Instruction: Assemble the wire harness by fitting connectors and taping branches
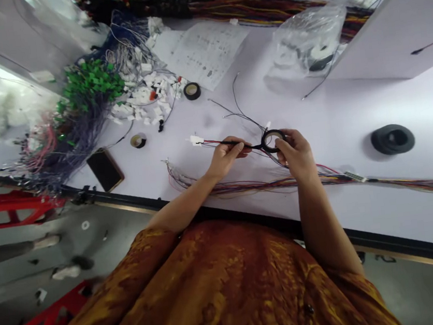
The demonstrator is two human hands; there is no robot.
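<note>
My left hand (228, 157) pinches a thin wire bundle (254, 146), part of it wrapped in black tape. From its left end sticks out a white connector (197, 140) on red and black wires. In my right hand (295, 152) is a roll of black tape (274, 141), gripped with the thumb at its ring, right against the bundle. Loose dark wires (243, 115) fan out from the bundle up and to the left. Below both hands a long multicoloured wire harness (258, 185) lies along the front of the table.
Green connectors (92, 82) and white connectors (146, 97) lie heaped at the left, near a phone (105, 169). Tape rolls (191, 91) lie near them. A printed sheet (203, 49), a plastic bag (306, 42) and a thick cable bundle (254, 12) are behind; a black roll (392, 139) is right.
</note>
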